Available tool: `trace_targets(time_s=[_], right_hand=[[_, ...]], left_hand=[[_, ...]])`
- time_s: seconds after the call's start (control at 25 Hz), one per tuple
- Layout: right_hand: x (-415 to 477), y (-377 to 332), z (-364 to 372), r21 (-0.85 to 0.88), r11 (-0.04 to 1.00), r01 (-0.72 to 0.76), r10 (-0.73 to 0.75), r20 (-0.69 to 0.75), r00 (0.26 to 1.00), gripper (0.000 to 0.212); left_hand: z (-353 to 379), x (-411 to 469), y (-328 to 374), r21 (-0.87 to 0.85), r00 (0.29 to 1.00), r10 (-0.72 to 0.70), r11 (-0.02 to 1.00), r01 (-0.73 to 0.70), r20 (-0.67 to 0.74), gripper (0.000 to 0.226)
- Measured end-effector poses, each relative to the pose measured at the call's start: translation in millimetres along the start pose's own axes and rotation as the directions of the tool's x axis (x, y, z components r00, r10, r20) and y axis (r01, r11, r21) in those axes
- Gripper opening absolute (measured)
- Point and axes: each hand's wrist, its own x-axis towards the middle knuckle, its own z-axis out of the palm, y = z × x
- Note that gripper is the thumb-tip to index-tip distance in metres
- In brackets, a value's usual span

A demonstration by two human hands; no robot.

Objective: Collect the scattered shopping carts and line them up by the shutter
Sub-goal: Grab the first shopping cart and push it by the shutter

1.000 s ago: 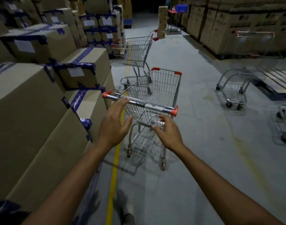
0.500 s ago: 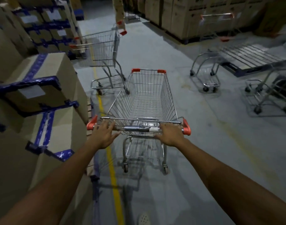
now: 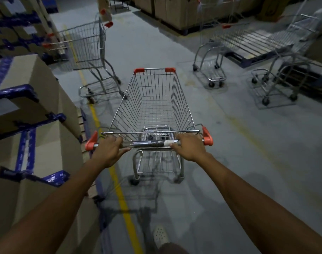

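Both hands, left (image 3: 109,150) and right (image 3: 190,148), are gripping the cart (image 3: 153,105) handle; push evenly, steering clear of the cart at eleven o'clock (image 3: 83,48).

This is a dim warehouse: tall stacks of taped cardboard boxes (image 3: 34,99) line a grey concrete floor (image 3: 229,143) marked with a yellow line (image 3: 120,195), with more boxes on pallets (image 3: 176,13) farther back.

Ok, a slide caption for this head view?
Both hands, left and right, grip the handle of an empty cart among scattered carts.
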Motion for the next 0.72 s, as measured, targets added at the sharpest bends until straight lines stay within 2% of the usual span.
trace_targets(time_s=[0.16,0.28,0.52,0.72], right_hand=[[-56,48,-7,0.002,0.999,-0.048,0.048,-0.088,0.995,0.059],[-103,88,-15,0.015,0.995,-0.095,0.096,-0.142,0.985,0.064],[-204,156,-31,0.036,0.977,-0.21,0.213,-0.166,0.963,0.066],[-283,192,-24,0.049,0.933,-0.356,0.356,-0.252,0.9,0.063]], left_hand=[[-4,-11,59,-0.02,0.988,0.101,0.995,-0.099,0.115,0.058],[-2,-24,117,-0.016,0.976,0.176,0.984,-0.176,0.125,0.06],[-4,-30,225,-0.009,0.939,0.31,0.95,-0.312,0.147,0.079],[-1,-22,293,0.005,0.881,0.45,0.89,-0.456,0.149,0.083]])
